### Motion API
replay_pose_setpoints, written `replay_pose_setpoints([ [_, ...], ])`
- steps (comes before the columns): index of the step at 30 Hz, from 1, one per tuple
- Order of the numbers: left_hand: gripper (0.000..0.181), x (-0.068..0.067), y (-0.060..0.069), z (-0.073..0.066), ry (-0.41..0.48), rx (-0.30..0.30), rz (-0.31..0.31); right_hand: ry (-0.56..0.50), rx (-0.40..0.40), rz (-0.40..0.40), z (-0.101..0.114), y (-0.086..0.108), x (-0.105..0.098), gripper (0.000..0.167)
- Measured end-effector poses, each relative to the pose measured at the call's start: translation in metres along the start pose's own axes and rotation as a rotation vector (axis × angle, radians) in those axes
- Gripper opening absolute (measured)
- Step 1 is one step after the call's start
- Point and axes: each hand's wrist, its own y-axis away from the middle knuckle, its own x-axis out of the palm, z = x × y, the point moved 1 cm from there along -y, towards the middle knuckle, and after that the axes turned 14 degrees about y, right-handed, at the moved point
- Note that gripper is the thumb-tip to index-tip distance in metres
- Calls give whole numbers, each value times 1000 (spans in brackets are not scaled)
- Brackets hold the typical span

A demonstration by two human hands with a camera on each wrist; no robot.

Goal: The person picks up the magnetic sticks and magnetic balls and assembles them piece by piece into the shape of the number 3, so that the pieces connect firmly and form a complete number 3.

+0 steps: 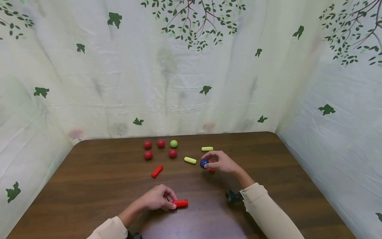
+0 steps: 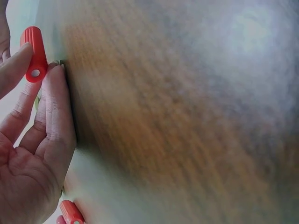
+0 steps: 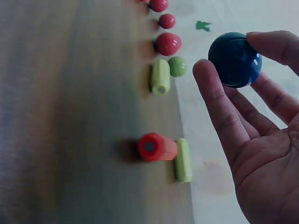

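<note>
Your left hand is low over the near part of the bench. Fingers clamped on one end of a red rod, the other end jutting out to the right. Rod lies crosswise before you; cannot tell whether it touches the bench.

Your right hand is farther out and to the right. Fingers clamped on a blue ball, which the right wrist view shows against the pale cloth. A partly hidden red rod sits behind this hand as the head view has it.

Close by: a near yellow-green rod, aslant, left of the ball; a far yellow-green rod, crosswise, just beyond your hand.

Farther left, two loose rows: four red balls, plus one green ball at the right end of the back row. A slanted red rod lies between them and your left hand.

Beige sleeves on both arms. Cloth printed with green leaves hangs behind the bench.
</note>
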Motion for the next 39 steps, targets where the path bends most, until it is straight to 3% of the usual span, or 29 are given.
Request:
replay_pose_setpoints([
  [14,10,0,-1,-1,54,-28,15,0,-13,109,0,24,33,26],
  [25,10,0,-2,1,63,-27,21,-12,9,205,-1,28,49,24],
  [39,11,-1,-3,-1,63,-47,23,68,-44,310,7,26,64,22],
])
